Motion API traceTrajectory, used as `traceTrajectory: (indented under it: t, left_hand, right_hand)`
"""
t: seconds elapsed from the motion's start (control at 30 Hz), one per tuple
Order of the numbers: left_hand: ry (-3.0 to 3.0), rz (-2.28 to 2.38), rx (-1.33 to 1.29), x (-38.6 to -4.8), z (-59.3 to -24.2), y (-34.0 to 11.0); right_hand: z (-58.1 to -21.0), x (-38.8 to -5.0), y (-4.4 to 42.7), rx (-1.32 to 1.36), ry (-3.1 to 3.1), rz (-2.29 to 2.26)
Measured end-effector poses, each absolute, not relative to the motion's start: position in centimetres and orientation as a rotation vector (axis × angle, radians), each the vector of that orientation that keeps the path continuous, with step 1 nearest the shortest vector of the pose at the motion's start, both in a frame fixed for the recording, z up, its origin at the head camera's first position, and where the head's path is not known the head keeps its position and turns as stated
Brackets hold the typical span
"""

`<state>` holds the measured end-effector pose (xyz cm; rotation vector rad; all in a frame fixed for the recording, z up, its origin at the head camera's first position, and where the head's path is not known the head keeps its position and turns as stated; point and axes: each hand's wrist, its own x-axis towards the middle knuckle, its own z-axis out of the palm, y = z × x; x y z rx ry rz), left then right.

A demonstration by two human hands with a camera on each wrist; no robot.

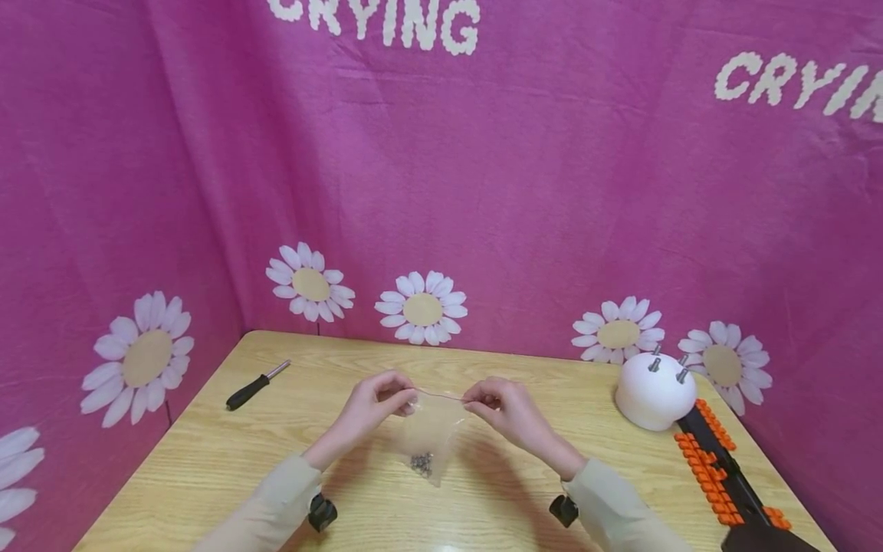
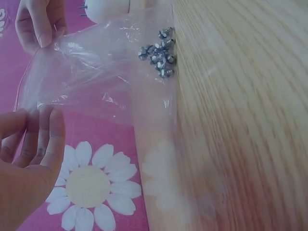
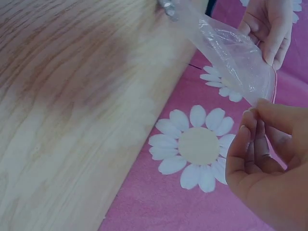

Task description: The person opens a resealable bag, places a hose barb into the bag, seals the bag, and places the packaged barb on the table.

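A clear zip bag (image 1: 434,429) with a red line along its top edge hangs between the two hands over the table. My left hand (image 1: 381,400) pinches one top corner between thumb and fingers. At the opposite corner, my right hand (image 1: 507,412) pinches the edge the same way. Several small metal screws (image 2: 159,55) lie gathered in the bag's bottom. The bag (image 3: 226,53) also shows in the right wrist view, stretched between both hands. Whether its top is sealed I cannot tell.
A black-handled screwdriver (image 1: 255,387) lies at the table's left. On the right stands a white rounded part (image 1: 654,391) with several bolts sticking up. Beside it is a black bar (image 1: 734,475) with orange toothed pieces (image 1: 710,475). A pink flowered cloth (image 1: 483,192) hangs behind the table.
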<state>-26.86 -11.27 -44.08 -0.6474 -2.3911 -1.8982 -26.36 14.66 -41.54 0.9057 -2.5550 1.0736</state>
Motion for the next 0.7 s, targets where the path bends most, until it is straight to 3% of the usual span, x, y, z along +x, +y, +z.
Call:
traceTrajectory:
  t: [0.7]
  left_hand:
    - [-2.379, -1.764, -0.639, -25.2, -43.2, -10.1]
  right_hand:
    - [-40.8, -24.7, 16.6, 0.817, -2.488, 1.163]
